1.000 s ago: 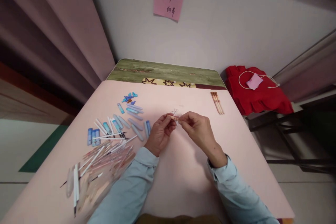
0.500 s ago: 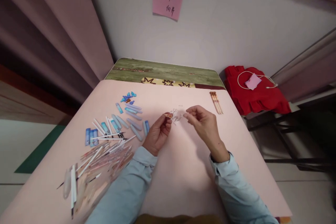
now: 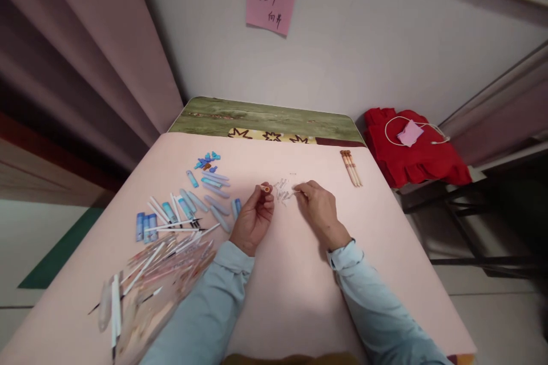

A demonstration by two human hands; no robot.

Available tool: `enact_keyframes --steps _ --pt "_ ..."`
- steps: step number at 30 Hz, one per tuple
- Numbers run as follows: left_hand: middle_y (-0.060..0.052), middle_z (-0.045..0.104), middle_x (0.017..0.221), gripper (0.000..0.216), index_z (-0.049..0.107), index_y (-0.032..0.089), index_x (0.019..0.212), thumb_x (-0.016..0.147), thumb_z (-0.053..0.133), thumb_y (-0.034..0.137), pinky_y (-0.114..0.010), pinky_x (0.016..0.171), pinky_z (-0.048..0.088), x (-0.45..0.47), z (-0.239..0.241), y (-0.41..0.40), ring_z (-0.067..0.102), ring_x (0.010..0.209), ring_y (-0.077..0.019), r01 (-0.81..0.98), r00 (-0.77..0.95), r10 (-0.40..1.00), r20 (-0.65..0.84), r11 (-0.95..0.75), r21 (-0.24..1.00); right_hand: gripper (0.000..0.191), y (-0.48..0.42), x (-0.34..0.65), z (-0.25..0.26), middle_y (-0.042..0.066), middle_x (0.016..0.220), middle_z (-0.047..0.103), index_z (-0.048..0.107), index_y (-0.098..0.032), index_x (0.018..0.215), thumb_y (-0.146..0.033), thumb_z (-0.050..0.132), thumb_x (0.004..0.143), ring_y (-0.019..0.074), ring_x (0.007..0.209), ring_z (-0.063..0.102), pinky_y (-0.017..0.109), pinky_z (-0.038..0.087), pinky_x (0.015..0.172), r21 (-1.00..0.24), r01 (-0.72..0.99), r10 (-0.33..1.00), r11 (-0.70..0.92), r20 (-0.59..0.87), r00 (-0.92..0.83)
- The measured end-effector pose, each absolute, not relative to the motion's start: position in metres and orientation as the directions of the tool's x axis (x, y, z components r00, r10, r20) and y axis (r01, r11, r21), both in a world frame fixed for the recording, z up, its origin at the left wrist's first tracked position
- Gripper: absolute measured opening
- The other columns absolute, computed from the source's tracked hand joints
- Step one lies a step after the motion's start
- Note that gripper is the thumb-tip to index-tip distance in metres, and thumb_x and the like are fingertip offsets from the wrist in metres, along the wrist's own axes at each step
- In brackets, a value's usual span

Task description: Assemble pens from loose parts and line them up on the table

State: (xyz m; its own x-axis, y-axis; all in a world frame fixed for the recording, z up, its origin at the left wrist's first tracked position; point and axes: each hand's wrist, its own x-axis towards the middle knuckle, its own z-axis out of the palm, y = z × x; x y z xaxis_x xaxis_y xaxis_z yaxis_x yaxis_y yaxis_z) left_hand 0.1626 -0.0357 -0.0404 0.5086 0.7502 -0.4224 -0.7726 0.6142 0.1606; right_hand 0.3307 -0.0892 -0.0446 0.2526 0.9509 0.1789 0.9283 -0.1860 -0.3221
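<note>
My left hand [image 3: 253, 218] is closed around a short pale pen barrel [image 3: 265, 189], whose open end shows orange and faces right. Between my two hands lies a small pile of thin whitish pieces [image 3: 281, 190] that look like pen springs. At the pile's right side, the thumb and fingers of my right hand [image 3: 317, 209] are pinched together low over the table. A tiny pale piece [image 3: 295, 190] shows at those fingertips; its exact kind is too small to make out.
Left of my hands lie blue and lilac barrels [image 3: 217, 204], small blue clips [image 3: 208, 161], white refills with dark tips [image 3: 115, 308] and a heap of pinkish tubes [image 3: 175, 265]. Several brown-topped pens [image 3: 351, 168] lie at the right. A red cloth-covered stool [image 3: 422, 159] stands beyond the table's right edge.
My right hand has come down and left onto the edge of the small pile, its fingertips now pinched there. My left hand has turned the pen barrel's open end slightly toward me.
</note>
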Motion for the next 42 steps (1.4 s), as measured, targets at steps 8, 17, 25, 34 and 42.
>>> enact_keyframes --steps 8,17,25,34,42 --pt "-0.006 0.067 0.083 0.023 0.063 0.008 0.093 0.101 0.042 0.014 -0.011 0.049 0.050 0.161 -0.042 -0.035 0.059 0.061 -0.0050 -0.778 0.523 0.744 -0.416 0.616 0.124 0.017 -0.084 0.332 -0.052 0.001 0.101 0.071 0.071 -0.027 0.101 -0.026 0.054 0.096 0.0161 0.082 0.065 0.026 0.037 0.062 -0.245 0.949 0.961 -0.199 0.139 0.238" --pt "-0.006 0.067 0.083 0.021 0.064 0.006 0.099 0.099 0.045 0.013 -0.009 0.050 0.050 0.160 -0.042 -0.037 0.060 0.061 -0.0044 -0.762 0.563 0.726 -0.395 0.641 0.092 0.017 -0.088 0.329 -0.029 0.005 0.087 0.069 0.066 -0.020 0.094 -0.022 0.049 0.095 0.0169 0.072 0.062 0.026 0.040 0.064 -0.427 0.882 0.942 -0.200 0.165 0.293" --pt "-0.006 0.070 0.086 0.009 0.068 0.008 0.094 0.091 0.059 0.010 -0.011 0.056 0.055 0.164 -0.043 -0.041 0.065 0.065 -0.0058 -0.694 0.512 0.757 -0.406 0.643 0.323 0.024 -0.097 0.303 0.000 0.002 0.082 0.072 0.066 -0.021 0.094 -0.040 0.072 0.081 0.0162 0.072 0.068 0.026 0.055 0.066 -0.974 0.220 0.960 0.045 0.103 0.259" --pt "-0.003 0.069 0.082 0.018 0.070 0.009 0.093 0.078 0.077 0.016 -0.013 0.058 0.054 0.166 -0.047 -0.044 0.064 0.065 -0.0069 -0.676 0.459 0.837 -0.299 0.547 0.494 0.019 -0.102 0.299 0.007 0.000 0.078 0.073 0.060 -0.024 0.088 -0.036 0.073 0.082 0.0164 0.069 0.071 0.026 0.055 0.065 -0.864 0.503 0.933 0.029 0.205 0.297" --pt "-0.003 0.068 0.078 0.023 0.070 0.010 0.093 0.075 0.080 0.021 -0.016 0.059 0.052 0.167 -0.043 -0.046 0.063 0.065 -0.0078 -0.645 0.460 0.854 -0.244 0.510 0.569 0.016 -0.103 0.301 0.005 -0.002 0.082 0.077 0.062 -0.026 0.105 -0.027 0.067 0.089 0.0182 0.076 0.074 0.027 0.053 0.070 -0.678 0.733 0.931 0.055 0.300 0.207"
